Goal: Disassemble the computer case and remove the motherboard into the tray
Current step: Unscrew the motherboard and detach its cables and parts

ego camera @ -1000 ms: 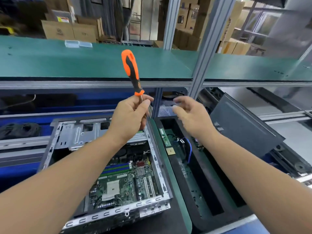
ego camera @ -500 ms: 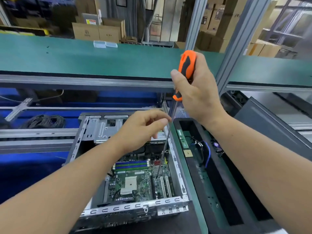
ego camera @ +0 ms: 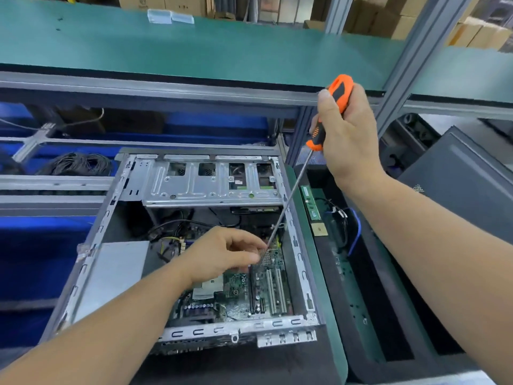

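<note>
The computer case (ego camera: 194,182) is bare, dull stamped metal; the screwdriver (ego camera: 337,98) has a matt orange-black plastic handle and a smooth steel shaft.

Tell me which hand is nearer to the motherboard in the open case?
The left. The left hand is down inside the computer case, just above the motherboard, steadying the shaft near its tip. The right hand grips the screwdriver handle high above the case.
</note>
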